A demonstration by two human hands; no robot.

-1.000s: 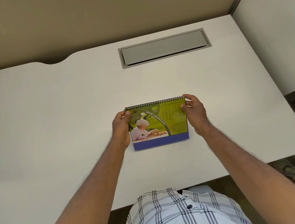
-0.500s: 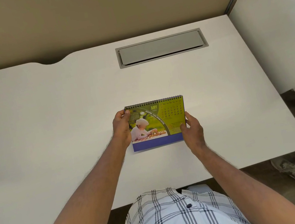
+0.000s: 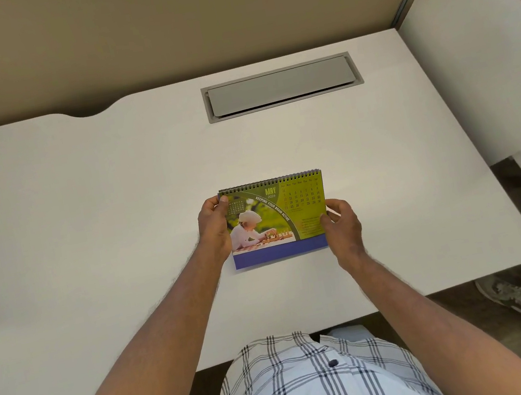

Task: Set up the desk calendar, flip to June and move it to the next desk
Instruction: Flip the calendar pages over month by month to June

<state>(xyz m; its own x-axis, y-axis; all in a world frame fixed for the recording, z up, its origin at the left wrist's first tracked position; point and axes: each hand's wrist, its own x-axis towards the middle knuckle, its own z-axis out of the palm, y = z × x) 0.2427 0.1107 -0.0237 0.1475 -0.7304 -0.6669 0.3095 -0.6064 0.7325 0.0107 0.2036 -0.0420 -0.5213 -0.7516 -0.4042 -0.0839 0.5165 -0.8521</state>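
Note:
A spiral-bound desk calendar [image 3: 276, 218] stands on the white desk [image 3: 117, 222], showing the green MAY page with a photo of a child at a chessboard and a blue base strip below. My left hand [image 3: 214, 228] grips its left edge near the top corner, thumb on the front. My right hand [image 3: 343, 221] pinches the lower right edge of the green page, thumb on the front.
A grey cable flap [image 3: 281, 86] is set into the desk at the back. Beige partition panels stand behind and at both sides. A second white desk [image 3: 484, 53] adjoins on the right. Someone's shoe [image 3: 506, 295] is on the floor at lower right.
My right hand has slid from the calendar's top right corner down its right edge to the lower corner of the page. My left hand has kept its hold.

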